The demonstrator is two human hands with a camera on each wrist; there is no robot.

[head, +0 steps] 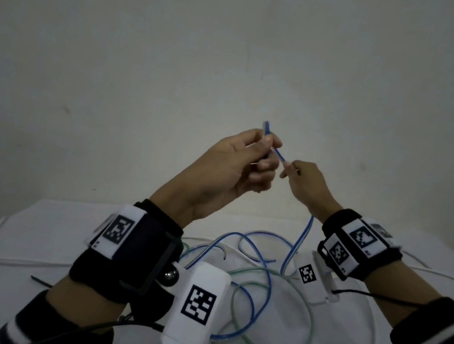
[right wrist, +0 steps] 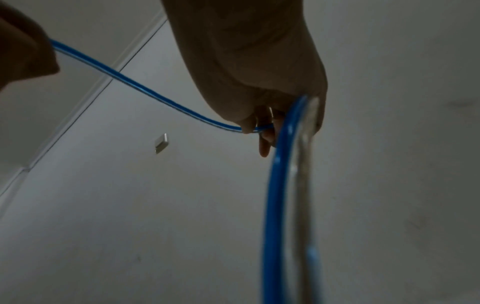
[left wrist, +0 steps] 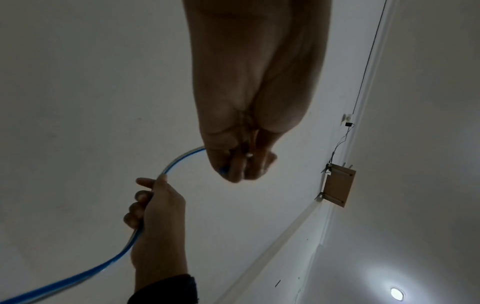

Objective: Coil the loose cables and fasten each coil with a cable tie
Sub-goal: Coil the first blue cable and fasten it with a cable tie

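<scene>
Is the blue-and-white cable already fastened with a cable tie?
No: the blue-and-white cable trails loose from both hands onto the white table, uncoiled.

Blue cable point(right wrist: 145, 92) glossy smooth plastic; table cover point(head: 44, 224) matt white cloth; wall point(head: 234, 45) matt.

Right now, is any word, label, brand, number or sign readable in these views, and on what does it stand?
No readable text.
Wrist band tags and: black-and-white square code patterns only.
Tiny marks at the tag edges: too small to read.
White camera housing: a code pattern, no words.
Blue cable: no print visible.
</scene>
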